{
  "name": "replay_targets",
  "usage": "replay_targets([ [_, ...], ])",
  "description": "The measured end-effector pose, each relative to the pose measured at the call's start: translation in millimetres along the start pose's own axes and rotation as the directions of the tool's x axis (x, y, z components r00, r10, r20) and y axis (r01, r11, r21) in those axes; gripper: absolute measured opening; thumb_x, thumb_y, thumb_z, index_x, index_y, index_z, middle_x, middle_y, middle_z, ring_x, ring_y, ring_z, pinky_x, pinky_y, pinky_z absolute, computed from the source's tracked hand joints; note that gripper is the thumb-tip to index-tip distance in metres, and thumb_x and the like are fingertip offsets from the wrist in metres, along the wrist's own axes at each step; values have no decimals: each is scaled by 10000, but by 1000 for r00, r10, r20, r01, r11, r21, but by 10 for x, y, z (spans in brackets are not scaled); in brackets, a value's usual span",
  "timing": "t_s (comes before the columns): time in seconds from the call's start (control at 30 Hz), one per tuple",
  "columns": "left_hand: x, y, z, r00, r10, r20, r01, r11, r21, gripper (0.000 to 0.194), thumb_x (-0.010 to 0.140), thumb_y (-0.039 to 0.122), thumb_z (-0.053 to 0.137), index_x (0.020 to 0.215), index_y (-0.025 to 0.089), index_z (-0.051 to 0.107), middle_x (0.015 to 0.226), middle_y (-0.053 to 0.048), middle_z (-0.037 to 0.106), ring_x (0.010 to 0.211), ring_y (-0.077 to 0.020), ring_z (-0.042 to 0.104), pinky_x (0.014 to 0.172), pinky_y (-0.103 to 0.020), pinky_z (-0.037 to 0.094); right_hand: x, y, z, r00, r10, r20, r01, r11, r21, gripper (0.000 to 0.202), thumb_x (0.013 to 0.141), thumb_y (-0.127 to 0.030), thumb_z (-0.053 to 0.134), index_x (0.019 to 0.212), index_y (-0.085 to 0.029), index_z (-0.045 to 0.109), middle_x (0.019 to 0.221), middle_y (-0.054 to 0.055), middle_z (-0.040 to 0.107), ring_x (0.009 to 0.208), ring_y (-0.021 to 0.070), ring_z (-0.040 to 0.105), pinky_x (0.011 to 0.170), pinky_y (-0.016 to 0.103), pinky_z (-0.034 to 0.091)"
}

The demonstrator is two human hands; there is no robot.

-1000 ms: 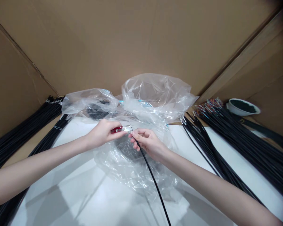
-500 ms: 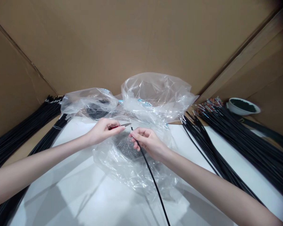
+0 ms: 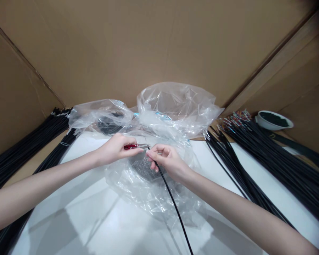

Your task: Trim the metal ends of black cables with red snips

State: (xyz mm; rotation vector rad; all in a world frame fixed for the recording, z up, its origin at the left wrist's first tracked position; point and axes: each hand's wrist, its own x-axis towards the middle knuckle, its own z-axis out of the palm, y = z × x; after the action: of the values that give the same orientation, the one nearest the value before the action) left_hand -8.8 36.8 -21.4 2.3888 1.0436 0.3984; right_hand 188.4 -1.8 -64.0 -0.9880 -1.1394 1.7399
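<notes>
My left hand (image 3: 118,148) is closed around small red-handled snips (image 3: 131,146), whose metal blades point right and meet the upper end of a black cable. My right hand (image 3: 164,157) pinches that black cable (image 3: 172,198) between thumb and fingers just below its tip. From there the cable runs down to the bottom edge of the view. Under both hands lies a clear plastic bag (image 3: 146,193) with small dark and shiny pieces inside, too small to make out.
Bundles of black cables lie at the left (image 3: 29,141) and right (image 3: 276,163). A white bowl (image 3: 263,123) with dark green contents stands at the back right. More clear plastic (image 3: 175,99) rests before the cardboard wall (image 3: 149,42).
The snips have moved slightly down and right along the cable end, their blades now nearer my right fingertips. More of the red handle shows. My right hand has hardly moved.
</notes>
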Motion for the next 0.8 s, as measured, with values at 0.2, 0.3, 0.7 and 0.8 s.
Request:
replay_targets([
  [0.2, 26, 6, -9, 989, -119, 90, 136, 966, -221, 413, 833, 449, 488, 586, 119, 498, 533, 48, 308, 504, -61, 269, 451, -190, 202, 2, -23, 20, 1000, -7, -16, 6, 1000, -29, 320, 654, -417, 723, 665, -129, 585, 592, 0, 597, 430, 80, 558, 363, 181, 417],
  [0.3, 29, -20, 16, 984, -154, 84, 172, 944, -282, 415, 832, 448, 487, 574, 123, 475, 534, 46, 317, 507, -62, 282, 457, -191, 220, 10, -30, 23, 1000, -3, -27, 2, 1000, -14, 315, 661, -415, 721, 680, -126, 598, 592, -1, 595, 435, 77, 554, 384, 183, 418],
  [0.7, -114, -116, 148, 985, 1, -170, -7, 999, -34, 323, 834, 410, 526, 681, 126, 548, 559, 48, 419, 513, -60, 340, 495, -175, 275, 32, 8, -3, 991, 106, 79, -121, 971, 207, 234, 737, -362, 678, 759, -131, 640, 641, -8, 563, 502, 44, 500, 461, 163, 393],
  [0.8, -98, -98, 161, 985, 16, -173, -16, 1000, 6, 330, 842, 409, 518, 678, 123, 547, 551, 51, 415, 508, -57, 340, 499, -173, 278, 27, 0, 13, 991, 95, 94, -114, 969, 218, 238, 740, -365, 674, 733, -132, 622, 623, -16, 545, 484, 38, 478, 442, 155, 370],
])
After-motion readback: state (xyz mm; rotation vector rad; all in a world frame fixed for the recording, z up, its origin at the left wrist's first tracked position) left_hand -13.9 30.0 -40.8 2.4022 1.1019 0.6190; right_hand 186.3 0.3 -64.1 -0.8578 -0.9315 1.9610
